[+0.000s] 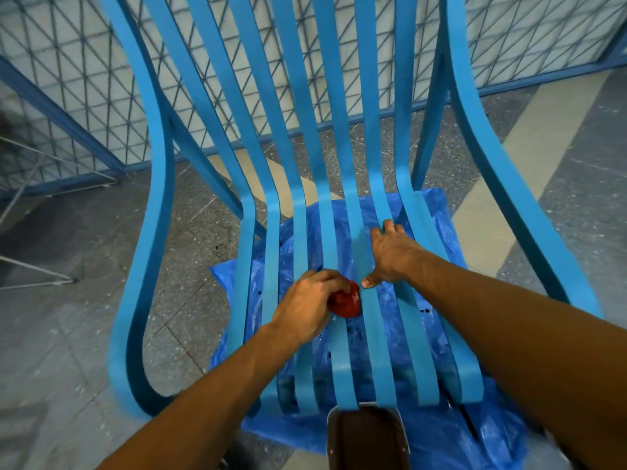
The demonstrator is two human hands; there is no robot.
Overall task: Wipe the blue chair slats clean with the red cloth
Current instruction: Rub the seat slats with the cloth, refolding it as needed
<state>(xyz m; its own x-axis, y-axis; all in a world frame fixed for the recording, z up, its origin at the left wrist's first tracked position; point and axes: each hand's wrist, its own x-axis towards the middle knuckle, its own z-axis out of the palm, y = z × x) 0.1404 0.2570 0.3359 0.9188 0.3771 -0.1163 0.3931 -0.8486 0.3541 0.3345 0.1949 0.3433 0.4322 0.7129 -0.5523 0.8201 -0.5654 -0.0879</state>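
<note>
**Red cloth bunched in the left grip, slats running straight away from it**

The left hand (307, 305) is curling its fingers over a small crumpled red fabric cloth (346, 301) and is pressing it onto a middle seat slat of the bright blue chair of long, bent painted slats (375, 351). The grip is holding the cloth tight, and only the wad's right side is showing past the knuckles. Just right of it, the right hand (390, 256) is lying flat across the neighbouring slats with fingers spread and nothing in its grip; its thumb is pointing back toward the cloth and almost touching it.

The slats' long axis is running from the front edge near the person away to the seat bend, then up the backrest. The coming stroke is therefore likely turning on sliding the cloth along that line, away or back, not across the gaps. The left hand is the nearer one to the work; the right seems to be bracing the chair. A crinkled blue plastic sheet (431, 212) is lying on the floor under the seat.
</note>
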